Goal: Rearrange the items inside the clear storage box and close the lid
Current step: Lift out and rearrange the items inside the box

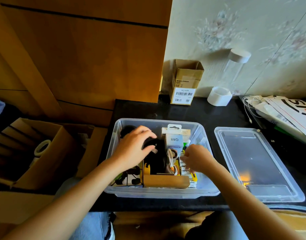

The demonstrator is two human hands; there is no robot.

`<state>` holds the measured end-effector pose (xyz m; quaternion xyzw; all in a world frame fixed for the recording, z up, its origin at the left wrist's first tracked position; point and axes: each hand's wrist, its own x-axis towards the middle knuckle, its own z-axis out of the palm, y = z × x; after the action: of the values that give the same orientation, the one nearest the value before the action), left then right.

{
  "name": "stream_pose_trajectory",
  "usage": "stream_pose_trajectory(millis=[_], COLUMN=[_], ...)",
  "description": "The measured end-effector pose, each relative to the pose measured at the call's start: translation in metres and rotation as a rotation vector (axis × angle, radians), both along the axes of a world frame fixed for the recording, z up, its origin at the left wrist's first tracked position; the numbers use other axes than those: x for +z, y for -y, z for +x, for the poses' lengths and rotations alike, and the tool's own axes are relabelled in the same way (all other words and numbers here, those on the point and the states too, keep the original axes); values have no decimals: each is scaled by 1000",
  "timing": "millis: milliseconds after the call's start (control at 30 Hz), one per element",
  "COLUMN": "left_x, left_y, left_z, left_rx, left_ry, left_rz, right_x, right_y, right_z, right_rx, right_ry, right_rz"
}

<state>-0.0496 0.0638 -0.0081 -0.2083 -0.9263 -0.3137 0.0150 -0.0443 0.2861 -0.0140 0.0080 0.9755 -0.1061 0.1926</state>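
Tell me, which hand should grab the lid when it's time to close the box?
Probably the right hand. The lid lies flat on the counter just right of the clear box, on that hand's side. The left hand rests on a black item at the box's far-left side.

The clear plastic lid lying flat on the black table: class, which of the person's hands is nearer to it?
Right. The right hand is inside the clear storage box near its right wall, beside the clear plastic lid. The left hand is over the box's left half, farther away.
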Motion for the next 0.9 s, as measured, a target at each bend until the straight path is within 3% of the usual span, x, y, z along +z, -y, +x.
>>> stream_pose_trajectory(millis=[100, 233, 467, 767, 900], left_x=[3, 6, 0, -5, -9], left_y=[21, 31, 32, 23, 22], left_z=[1, 6, 9, 4, 3], left_rx=[105, 136, 135, 236, 229], left_ry=[-47, -58, -65, -118, -134], left_rz=[-40, -53, -110, -361, -329], right_x=[2, -1, -24, -37, -38], right_y=[2, 8, 21, 19, 17], right_z=[3, -1, -3, -5, -4], right_rx=[-22, 20, 202, 80, 51], right_ry=[147, 282, 196, 159, 164], right_rz=[-217, -172, 43, 3, -32])
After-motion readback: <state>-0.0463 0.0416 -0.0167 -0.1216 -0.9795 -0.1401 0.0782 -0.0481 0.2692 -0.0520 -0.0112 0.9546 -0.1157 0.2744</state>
